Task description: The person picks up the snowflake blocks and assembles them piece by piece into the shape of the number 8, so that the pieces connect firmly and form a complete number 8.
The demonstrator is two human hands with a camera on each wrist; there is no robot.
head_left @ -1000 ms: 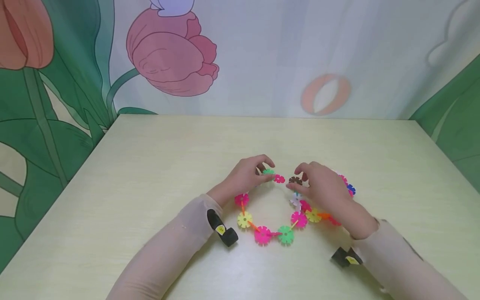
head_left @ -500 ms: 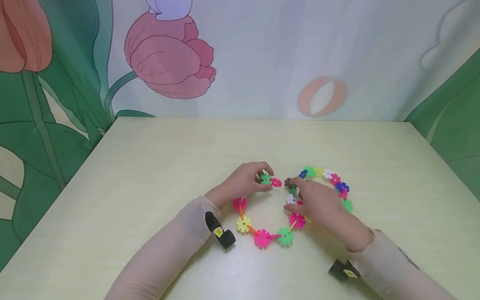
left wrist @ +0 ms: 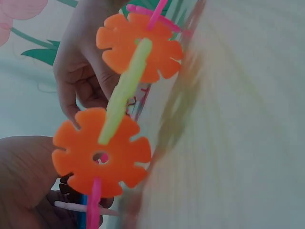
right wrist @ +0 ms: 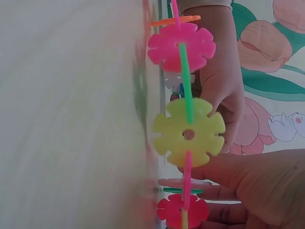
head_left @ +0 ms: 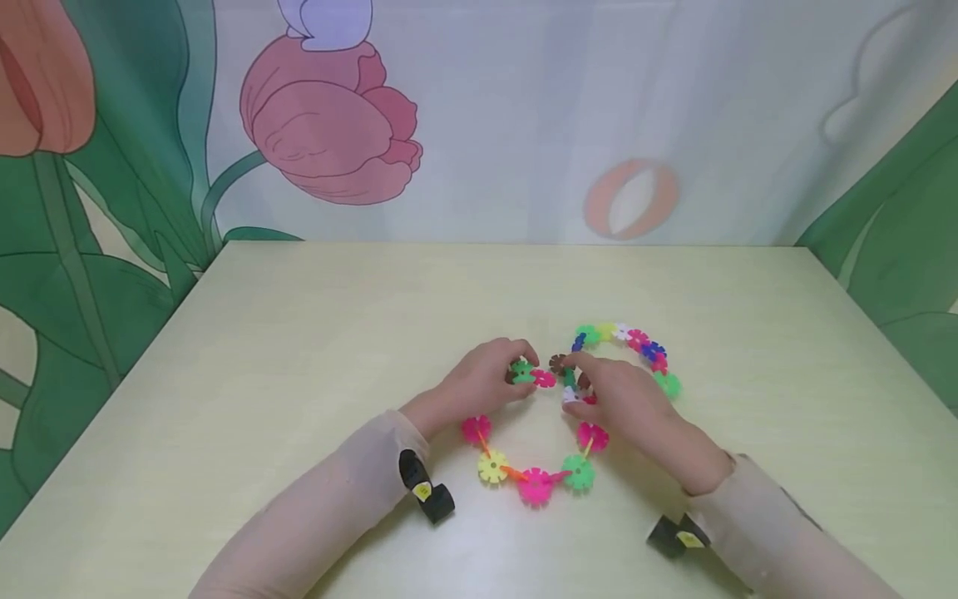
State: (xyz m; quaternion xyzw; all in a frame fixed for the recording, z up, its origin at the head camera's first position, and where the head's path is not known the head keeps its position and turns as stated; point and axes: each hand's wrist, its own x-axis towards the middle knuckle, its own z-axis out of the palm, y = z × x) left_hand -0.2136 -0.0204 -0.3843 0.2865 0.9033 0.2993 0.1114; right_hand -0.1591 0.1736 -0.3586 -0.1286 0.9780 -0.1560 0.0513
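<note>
A chain of colourful slotted snowflake discs lies in loops on the table. In the head view my left hand [head_left: 482, 378] pinches the chain's left end at a green disc [head_left: 521, 372], with a pink disc [head_left: 544, 378] sticking out to the right. My right hand [head_left: 632, 403] holds the chain by its dark and white discs, the index fingertip near a brown disc [head_left: 557, 364]. Only a small gap shows between the pink and brown discs. Orange discs [left wrist: 102, 152] hang close to the left wrist camera; a yellow disc [right wrist: 189, 132] hangs before the right one.
The chain's front arc includes a pink disc [head_left: 535, 487] and a green disc [head_left: 579, 472]. Behind my right hand a second loop curves round, with blue discs [head_left: 654, 350] in it. A pale table [head_left: 337, 333] reaches back to a flower-printed curtain [head_left: 486, 125].
My right hand has lowered onto the chain, index finger now beside the brown disc. The pink and brown discs have come closer together. My left hand keeps its pinch.
</note>
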